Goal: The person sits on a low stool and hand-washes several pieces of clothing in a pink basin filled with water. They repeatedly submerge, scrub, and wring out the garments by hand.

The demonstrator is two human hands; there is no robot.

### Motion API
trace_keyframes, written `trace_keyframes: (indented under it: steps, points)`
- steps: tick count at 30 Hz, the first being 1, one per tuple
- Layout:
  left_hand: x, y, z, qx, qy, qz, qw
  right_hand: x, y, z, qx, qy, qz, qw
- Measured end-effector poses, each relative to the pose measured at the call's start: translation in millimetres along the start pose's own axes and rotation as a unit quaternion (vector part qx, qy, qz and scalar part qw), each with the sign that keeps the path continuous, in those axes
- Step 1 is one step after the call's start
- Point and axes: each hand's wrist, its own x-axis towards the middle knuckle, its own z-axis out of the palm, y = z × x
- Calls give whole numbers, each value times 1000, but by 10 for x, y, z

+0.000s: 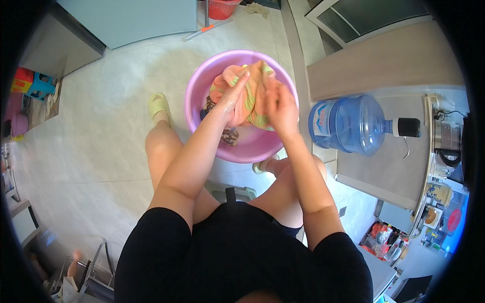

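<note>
A purple plastic basin [257, 149] stands on the floor between my legs. Bunched up inside its rim is a wet-looking peach cloth with yellow-green patches [254, 94]. My left hand [232, 101] grips the left side of this cloth, thumb uppermost, with suds or water on the wrist. At the cloth's right side is my right hand [281, 108], blurred, its fingers bent against the fabric; whether they pinch it is unclear. Beneath the cloth lies a dark patterned fabric [229, 136], mostly hidden.
To the right, a large blue water jug [346, 124] lies against a beige cabinet [382, 166]. Beyond the basin are a floor squeegee [207, 28] and a red basket [222, 8]. Part of a low stool [248, 193] shows beneath me. A metal-framed chair [96, 265] stands lower left.
</note>
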Motion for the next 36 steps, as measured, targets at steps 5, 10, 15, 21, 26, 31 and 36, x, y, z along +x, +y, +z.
trace_keyframes:
  steps: [5, 10, 15, 21, 26, 31, 36]
  points:
    - [282, -233, -632, 23, 28, -3, 999, -469, -98, 251, 15, -135, -202, 970]
    - [250, -130, -709, -89, 61, -10, 994, -682, 160, 466, 395, -96, 435, 804]
    - [121, -104, -424, -114, 44, 17, 992, -621, 154, 483, 347, -192, 353, 848]
    - [312, -480, -635, 30, 53, 75, 995, -614, 201, 609, 320, -172, 254, 896]
    - [50, -367, -115, 67, 121, 127, 982, -557, 348, 407, 316, -117, 245, 909]
    - [-32, -581, -403, 62, 124, 139, 981, -193, 143, 156, 533, 63, 338, 773]
    - [34, -806, -672, -53, 65, -33, 996, -429, 54, 611, 256, -59, 204, 943]
